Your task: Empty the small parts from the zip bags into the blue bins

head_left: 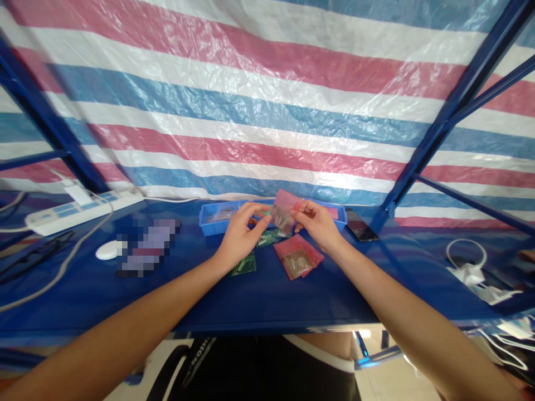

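Both hands hold one small pink plastic bag up above the blue table. My left hand pinches its left edge, and my right hand pinches its right edge. Below them on the table lies another pink bag with small parts inside. Two green bags lie near my left wrist. Behind the hands stands a low blue tray with more bags in it.
A white power strip with cables lies at the back left, a white round puck beside a blurred-out item. A dark phone lies right of the tray. White cables sit at the far right. Blue frame posts flank a striped tarp.
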Motion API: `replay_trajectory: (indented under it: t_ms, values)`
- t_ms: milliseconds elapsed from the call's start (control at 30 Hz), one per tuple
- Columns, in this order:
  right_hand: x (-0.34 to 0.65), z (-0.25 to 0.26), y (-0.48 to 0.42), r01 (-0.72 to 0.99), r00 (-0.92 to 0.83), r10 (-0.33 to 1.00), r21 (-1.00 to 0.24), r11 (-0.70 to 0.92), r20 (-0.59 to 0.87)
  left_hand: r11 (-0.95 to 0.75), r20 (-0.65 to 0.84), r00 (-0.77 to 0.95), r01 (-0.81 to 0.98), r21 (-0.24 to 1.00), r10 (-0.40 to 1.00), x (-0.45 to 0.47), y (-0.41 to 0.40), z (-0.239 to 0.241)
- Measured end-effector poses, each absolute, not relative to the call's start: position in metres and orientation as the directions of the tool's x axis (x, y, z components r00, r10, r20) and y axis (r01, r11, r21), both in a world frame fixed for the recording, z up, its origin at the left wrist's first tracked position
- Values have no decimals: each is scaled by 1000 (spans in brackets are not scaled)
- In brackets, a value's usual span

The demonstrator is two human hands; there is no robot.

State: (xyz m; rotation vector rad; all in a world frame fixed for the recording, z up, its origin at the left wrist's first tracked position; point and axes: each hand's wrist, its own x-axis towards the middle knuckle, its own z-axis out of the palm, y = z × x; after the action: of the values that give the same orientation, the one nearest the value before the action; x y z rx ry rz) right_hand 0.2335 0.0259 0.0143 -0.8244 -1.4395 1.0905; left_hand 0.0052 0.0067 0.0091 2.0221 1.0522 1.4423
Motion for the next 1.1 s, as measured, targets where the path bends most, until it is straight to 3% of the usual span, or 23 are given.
replay_trajectory:
  t_ms: [100, 233, 400, 567, 700, 900, 1100]
  values:
    - [230, 17, 19, -92, -289, 895, -940, 328, 341, -683, 607, 313, 329, 652, 731, 11, -3, 12]
    - [227, 20, 11, -116, -424, 840, -940, 321, 339, -650, 577, 301, 328, 685, 759, 13, -3, 10]
    - [230, 18, 17, -116, -330, 867, -928, 355, 373, -512, 496, 129, 147, 847, 858, 4, 15, 5]
    - [235, 12, 26, -47, -180, 885, -903, 428, 429, -451, 453, 70, -38, 892, 889, 2, 21, 4]
    - [233, 12, 25, -22, -229, 870, -895, 445, 438, -413, 420, 98, -82, 907, 902, 6, 17, 6]
    - [234, 10, 22, -11, -447, 826, -926, 379, 343, -375, 389, 109, -127, 918, 915, 9, 11, 9]
    - [234, 8, 25, -22, -393, 851, -929, 370, 349, -355, 365, 88, -111, 928, 927, 7, 9, 13]
